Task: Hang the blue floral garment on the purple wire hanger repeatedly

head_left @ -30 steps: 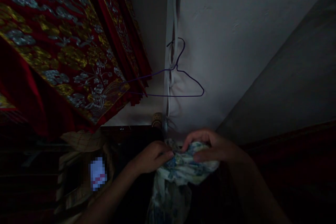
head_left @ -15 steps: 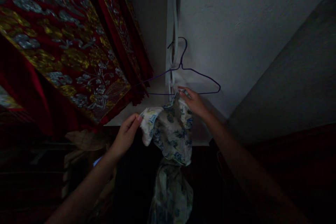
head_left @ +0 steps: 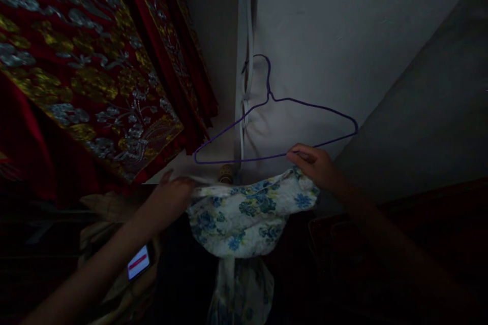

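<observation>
A white cloth with blue and yellow flowers (head_left: 244, 213) is stretched out between my two hands, just below a purple wire hanger (head_left: 274, 129). My left hand (head_left: 171, 199) grips the cloth's left edge; it is blurred by motion. At the cloth's right corner my right hand (head_left: 314, 165) is closed on the fabric and touches the hanger's bottom wire. The hanger hangs by its hook from a white cord (head_left: 246, 61) against the wall. More of the same flowered fabric (head_left: 242, 289) trails down below.
Red hangings with gold and silver embroidery (head_left: 87, 61) fill the upper left. A lit phone screen (head_left: 138, 262) glows at the lower left among pale cloths. A grey wall panel (head_left: 419, 111) slopes on the right. Dark furniture lies below.
The cloth was bunched low in both hands, then lifted to the hanger. Now my hands have moved apart, spreading it wide, and the hanger has swung round to the right.
</observation>
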`<state>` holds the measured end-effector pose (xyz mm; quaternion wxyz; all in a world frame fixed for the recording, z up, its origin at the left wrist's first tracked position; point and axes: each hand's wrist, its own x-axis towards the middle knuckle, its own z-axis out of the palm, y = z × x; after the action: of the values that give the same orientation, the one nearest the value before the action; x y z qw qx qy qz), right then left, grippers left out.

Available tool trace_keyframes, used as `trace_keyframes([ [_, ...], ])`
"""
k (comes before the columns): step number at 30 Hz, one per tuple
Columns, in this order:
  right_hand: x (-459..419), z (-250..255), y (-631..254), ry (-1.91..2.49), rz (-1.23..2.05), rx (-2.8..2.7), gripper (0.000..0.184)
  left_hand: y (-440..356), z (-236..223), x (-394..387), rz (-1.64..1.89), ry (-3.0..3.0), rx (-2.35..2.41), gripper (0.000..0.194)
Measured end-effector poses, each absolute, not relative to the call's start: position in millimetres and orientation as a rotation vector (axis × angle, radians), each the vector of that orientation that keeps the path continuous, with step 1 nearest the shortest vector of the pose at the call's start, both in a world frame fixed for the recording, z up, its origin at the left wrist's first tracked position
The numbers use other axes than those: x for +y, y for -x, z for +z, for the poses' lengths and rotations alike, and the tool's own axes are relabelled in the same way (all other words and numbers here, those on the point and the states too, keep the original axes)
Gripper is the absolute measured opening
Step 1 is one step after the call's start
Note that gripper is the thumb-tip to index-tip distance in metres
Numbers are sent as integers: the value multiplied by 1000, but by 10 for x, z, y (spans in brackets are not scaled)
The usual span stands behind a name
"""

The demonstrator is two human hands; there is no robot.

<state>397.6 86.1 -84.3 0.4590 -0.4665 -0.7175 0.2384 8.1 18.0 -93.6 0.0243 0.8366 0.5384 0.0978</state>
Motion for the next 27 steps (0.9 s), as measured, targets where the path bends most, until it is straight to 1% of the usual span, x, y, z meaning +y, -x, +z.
trace_keyframes([
  [2,836,-796,-4000,1161,529,-1776,34,-130,-653,328,411,-2756,1687,34],
  [4,819,-775,-4014,1177,491,-1787,37,-199,-388,428,620,-2885,1661,32],
  [7,771,-773,-3979,1144,522,-1833,39,-341,-148,506,904,-2934,1521,32],
  [10,655,-779,-3858,1082,695,-1908,38,-500,-83,581,1053,-2801,1276,41],
  [11,598,-777,-3810,1086,748,-1953,36,-547,-81,616,1083,-2755,1231,47],
  [12,532,-774,-3766,1108,762,-2016,39,-588,-82,654,1103,-2725,1216,54],
  [13,461,-769,-3733,1145,724,-2090,54,-619,-85,696,1105,-2718,1228,61],
  [15,317,-760,-3711,1221,508,-2245,93,-649,-95,782,1062,-2761,1272,71],
  [16,252,-758,-3729,1236,366,-2300,101,-647,-103,824,1030,-2786,1291,73],
  [17,200,-759,-3766,1227,232,-2335,100,-635,-113,864,998,-2803,1313,72],
  [19,143,-760,-3896,1147,-5,-2313,82,-588,-132,936,976,-2804,1383,68],
  [22,209,-709,-4174,1107,-258,-1959,63,-500,-130,1022,975,-2810,1462,61],
  [25,418,-548,-4443,1198,-289,-1573,55,-440,-84,1078,961,-2847,1435,51],
  [26,495,-479,-4516,1222,-265,-1525,49,-426,-67,1090,964,-2850,1412,48],
  [27,565,-409,-4578,1244,-214,-1513,38,-411,-54,1099,975,-2847,1382,46],
])
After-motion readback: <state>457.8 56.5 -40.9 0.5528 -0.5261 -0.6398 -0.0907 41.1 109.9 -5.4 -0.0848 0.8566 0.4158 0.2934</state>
